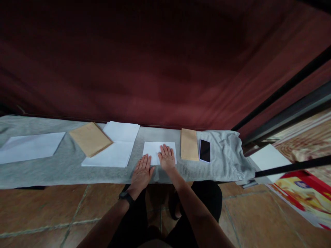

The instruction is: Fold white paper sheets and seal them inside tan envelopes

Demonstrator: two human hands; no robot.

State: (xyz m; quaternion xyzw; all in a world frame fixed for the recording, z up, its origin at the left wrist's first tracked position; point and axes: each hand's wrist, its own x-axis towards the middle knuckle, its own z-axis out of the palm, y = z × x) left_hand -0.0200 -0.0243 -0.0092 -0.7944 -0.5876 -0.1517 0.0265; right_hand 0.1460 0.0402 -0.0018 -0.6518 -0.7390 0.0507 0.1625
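A dim red backdrop [155, 69] rises beyond the brown tiled floor [51, 205].

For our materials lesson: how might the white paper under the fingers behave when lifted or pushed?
The white paper is probably light, looking small and thin. It likely won't roll, lying flat on the grey cloth.

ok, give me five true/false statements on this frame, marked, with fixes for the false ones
1. The left hand and right hand both touch the small white paper. True.
2. The phone lies left of the narrow brown stack. False: the phone is to its right.
3. The tilted brown stack partly covers larger white sheets. True.
4. The dark wristband is on the right wrist. False: the dark wristband is on the left.
5. The cloth beneath the papers is grey. True.
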